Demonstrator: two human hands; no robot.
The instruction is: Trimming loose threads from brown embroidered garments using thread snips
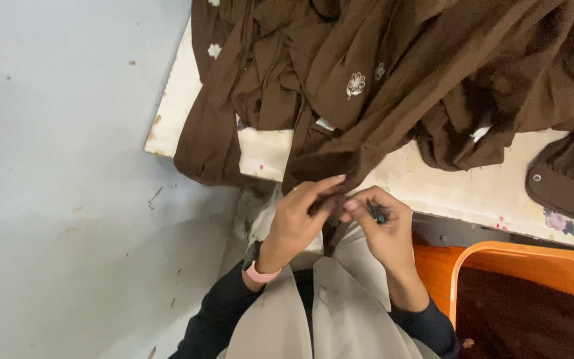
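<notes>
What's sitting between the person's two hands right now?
In the head view, a hanging fold of the brown garment runs down between the left hand and right hand, pinched by both.

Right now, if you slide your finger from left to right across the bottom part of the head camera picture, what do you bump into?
Grey floor → pink wristband → left hand → right hand, pinching a small dark tool → orange tub with brown cloth inside.
</notes>
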